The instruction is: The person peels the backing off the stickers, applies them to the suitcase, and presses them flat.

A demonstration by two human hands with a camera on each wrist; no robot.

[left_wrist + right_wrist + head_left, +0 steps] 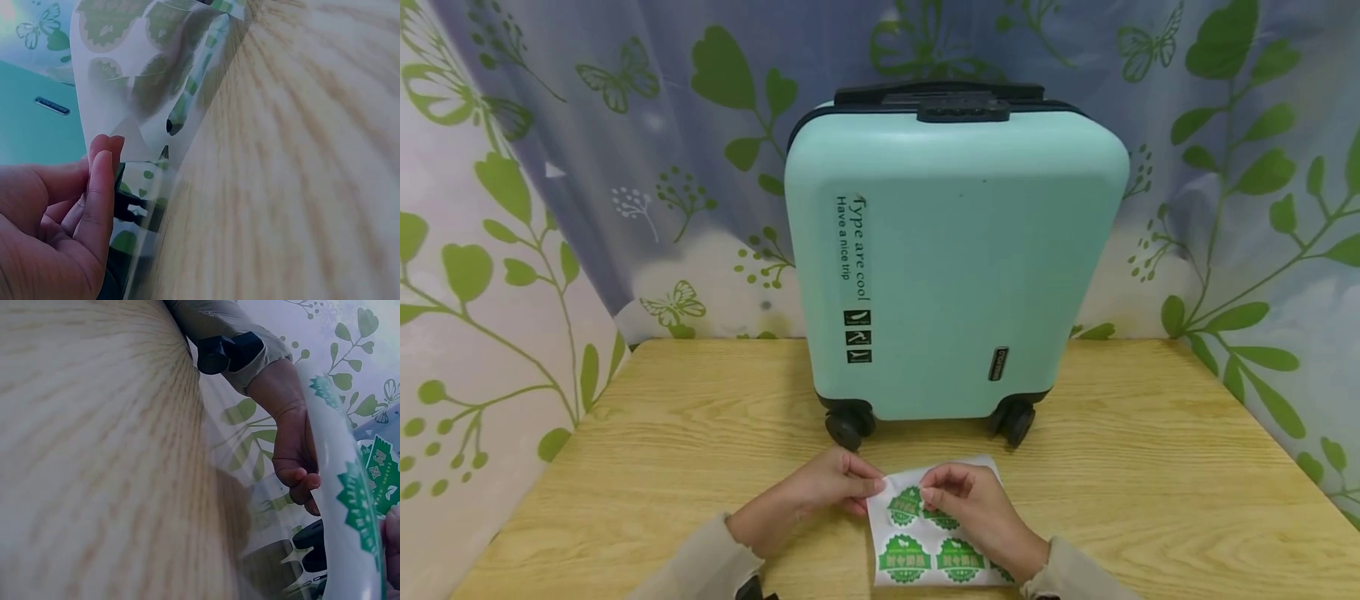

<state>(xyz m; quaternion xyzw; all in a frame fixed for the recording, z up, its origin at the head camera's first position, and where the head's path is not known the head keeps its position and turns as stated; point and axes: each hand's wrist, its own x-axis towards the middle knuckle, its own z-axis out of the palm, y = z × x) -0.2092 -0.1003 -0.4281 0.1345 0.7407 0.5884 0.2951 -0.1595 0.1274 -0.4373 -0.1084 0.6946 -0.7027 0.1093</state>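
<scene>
A white sheet of round green stickers is held tilted over the table. My left hand pinches its upper left corner between thumb and fingers. From underneath, the left wrist view shows the sheet's pale back rising from the fingertips of that hand. My right hand reaches over the sheet, thumb and index finger pinching the edge of the upper left green sticker. In the right wrist view this sticker stands up off the sheet. The right palm and wrist cover some other stickers.
A mint-green suitcase stands upright on its black wheels just behind the hands. The wooden table runs out to both sides. Behind it hangs a curtain with leaf and butterfly prints.
</scene>
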